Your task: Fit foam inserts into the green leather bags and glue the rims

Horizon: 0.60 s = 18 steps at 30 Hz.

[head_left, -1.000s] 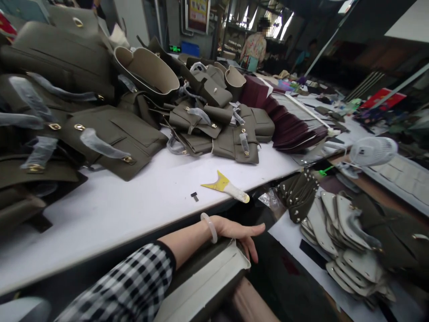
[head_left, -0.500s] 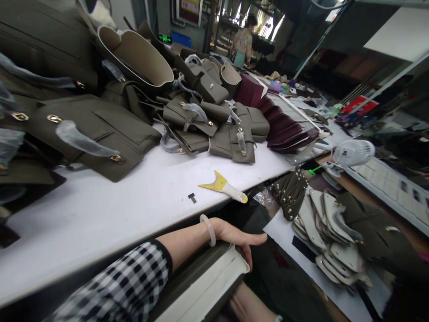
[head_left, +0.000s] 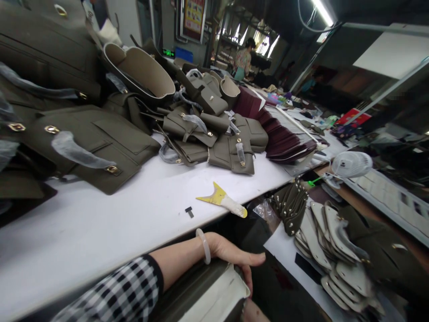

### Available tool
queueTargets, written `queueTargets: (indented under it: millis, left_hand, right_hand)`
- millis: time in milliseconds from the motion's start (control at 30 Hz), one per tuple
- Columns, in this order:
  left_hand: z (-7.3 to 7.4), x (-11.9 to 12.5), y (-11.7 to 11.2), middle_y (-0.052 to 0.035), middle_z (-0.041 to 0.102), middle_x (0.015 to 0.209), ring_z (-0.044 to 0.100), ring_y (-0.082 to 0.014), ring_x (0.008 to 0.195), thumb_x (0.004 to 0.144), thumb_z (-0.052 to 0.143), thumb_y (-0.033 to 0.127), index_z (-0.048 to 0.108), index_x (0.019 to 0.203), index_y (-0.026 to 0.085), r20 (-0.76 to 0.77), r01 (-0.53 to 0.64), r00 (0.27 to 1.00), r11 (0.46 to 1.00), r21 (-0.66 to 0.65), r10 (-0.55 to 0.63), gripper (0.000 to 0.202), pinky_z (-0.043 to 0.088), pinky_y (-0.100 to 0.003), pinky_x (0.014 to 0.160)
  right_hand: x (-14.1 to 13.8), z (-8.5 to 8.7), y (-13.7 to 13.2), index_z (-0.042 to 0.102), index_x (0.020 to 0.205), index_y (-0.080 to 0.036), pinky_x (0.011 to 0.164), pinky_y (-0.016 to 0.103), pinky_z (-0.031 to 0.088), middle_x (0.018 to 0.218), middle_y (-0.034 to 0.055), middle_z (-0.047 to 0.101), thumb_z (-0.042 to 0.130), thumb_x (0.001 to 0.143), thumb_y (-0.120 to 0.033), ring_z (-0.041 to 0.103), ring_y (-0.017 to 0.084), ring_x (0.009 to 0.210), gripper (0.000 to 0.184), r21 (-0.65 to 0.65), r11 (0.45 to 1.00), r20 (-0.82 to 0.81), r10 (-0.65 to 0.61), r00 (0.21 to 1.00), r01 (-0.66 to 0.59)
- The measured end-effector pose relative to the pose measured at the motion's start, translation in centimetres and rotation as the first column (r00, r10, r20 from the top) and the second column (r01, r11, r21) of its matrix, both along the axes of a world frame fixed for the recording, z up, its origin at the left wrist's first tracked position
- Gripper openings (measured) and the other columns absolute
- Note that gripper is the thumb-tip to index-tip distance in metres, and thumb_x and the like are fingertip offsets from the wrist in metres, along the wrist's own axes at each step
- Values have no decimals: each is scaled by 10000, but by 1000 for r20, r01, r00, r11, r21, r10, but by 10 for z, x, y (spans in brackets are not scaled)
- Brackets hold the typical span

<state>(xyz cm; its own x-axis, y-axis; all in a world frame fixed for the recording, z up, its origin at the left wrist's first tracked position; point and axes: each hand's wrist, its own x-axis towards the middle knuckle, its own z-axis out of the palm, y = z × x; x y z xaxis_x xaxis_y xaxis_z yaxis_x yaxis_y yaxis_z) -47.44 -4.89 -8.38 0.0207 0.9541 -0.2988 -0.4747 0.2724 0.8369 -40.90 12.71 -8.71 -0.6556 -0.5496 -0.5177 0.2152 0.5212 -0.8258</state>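
Note:
My left hand (head_left: 231,250), with a pale bangle at the wrist, wraps its fingers over the far end of an olive bag piece (head_left: 187,286). A pale, creased face of this piece (head_left: 217,297) points up and to the right. The left thumb sticks out to the right, off the piece. At the bottom edge, only a bit of my right hand (head_left: 254,311) shows, against the underside of the piece; its fingers are hidden. Nearest to my hands on the white table lie a yellow forked template (head_left: 217,197) with a white-wrapped handle and a small black T-shaped piece (head_left: 189,212).
Olive handbags (head_left: 97,143) with plastic-wrapped handles are heaped on the white table (head_left: 134,214). Behind them is a stack of maroon panels (head_left: 281,129). To the right are pale-backed flaps (head_left: 335,237), olive straps (head_left: 290,205) and a white fan (head_left: 351,164). A person (head_left: 243,60) stands far back.
The view has tilted up a little, so the table and bags sit lower in it. My hands and the bag piece are lower too, and less of my right hand shows.

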Motion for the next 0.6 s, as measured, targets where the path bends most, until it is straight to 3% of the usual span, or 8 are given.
queueTargets:
  millis: [67, 133, 200, 267, 367, 433, 533, 600]
  left_hand:
    - [-2, -4, 2, -58, 694, 892, 669, -259, 858, 750, 407, 848, 743, 913, 164, -103, 10, 995, 998, 67, -3, 779, 547, -354, 751]
    - [-3, -8, 4, -28, 686, 873, 662, -255, 893, 699, 614, 739, 732, 891, 179, -205, 42, 978, 997, 72, -26, 604, 534, -343, 799]
    - [-2, -10, 4, 6, 678, 863, 648, -240, 937, 628, 759, 594, 712, 897, 203, -250, 59, 967, 998, 25, -51, 477, 507, -325, 865]
    - [1, -9, 3, 23, 671, 867, 632, -222, 956, 581, 812, 489, 689, 911, 212, -256, 46, 966, 999, 2, -44, 448, 485, -313, 901]
    - [6, -6, 1, 22, 660, 891, 610, -204, 935, 547, 808, 377, 670, 929, 196, -256, -13, 967, 1000, 9, 15, 444, 482, -302, 873]
    - [8, -4, -1, 22, 652, 898, 600, -196, 917, 535, 789, 324, 664, 943, 188, -248, -42, 968, 999, 8, 42, 447, 483, -292, 837]
    - [7, -2, -2, 26, 647, 897, 599, -186, 890, 527, 771, 284, 656, 956, 188, -219, -55, 974, 998, -14, 50, 454, 479, -283, 808]
    - [6, -1, -1, 26, 647, 880, 603, -186, 871, 528, 762, 280, 650, 955, 188, -212, -64, 976, 997, -33, 56, 450, 481, -285, 793]
  right_hand:
    - [-27, 3, -6, 610, 603, -177, 618, 259, 517, 505, -34, 561, 335, 995, -511, 554, 119, 504, 583, 117, 990, -249, -49, 967, 81]
    - [-57, 14, -14, 661, 708, -155, 569, 268, 512, 580, 26, 616, 157, 999, -505, 555, 155, 536, 679, 187, 960, -489, -92, 867, 208]
    - [-86, 30, -26, 658, 955, -99, 704, 329, 534, 845, 123, 675, 149, 1003, -455, 611, 209, 755, 624, 212, 937, -669, -68, 740, 278]
    - [-110, 46, -42, 583, 1163, -105, 927, 411, 469, 1113, 173, 623, 366, 983, -431, 576, 257, 1024, 431, 254, 941, -762, 52, 646, 224]
    - [-136, 57, -72, 530, 1293, -205, 1063, 479, 343, 1292, 144, 531, 724, 793, -390, 453, 316, 1221, 567, 386, 922, -749, 310, 586, 7]
    - [-147, 56, -89, 535, 1289, -217, 1056, 493, 334, 1267, 141, 542, 808, 698, -248, 456, 335, 1208, 652, 458, 883, -692, 429, 580, -107]
    - [-153, 60, -91, 563, 1216, -183, 1016, 461, 370, 1229, 149, 565, 670, 747, -52, 506, 313, 1166, 499, 508, 838, -612, 515, 600, -200]
    - [-151, 73, -71, 577, 1144, -173, 957, 424, 421, 1159, 133, 604, 557, 812, -45, 565, 280, 1095, 356, 512, 828, -564, 524, 638, -228]
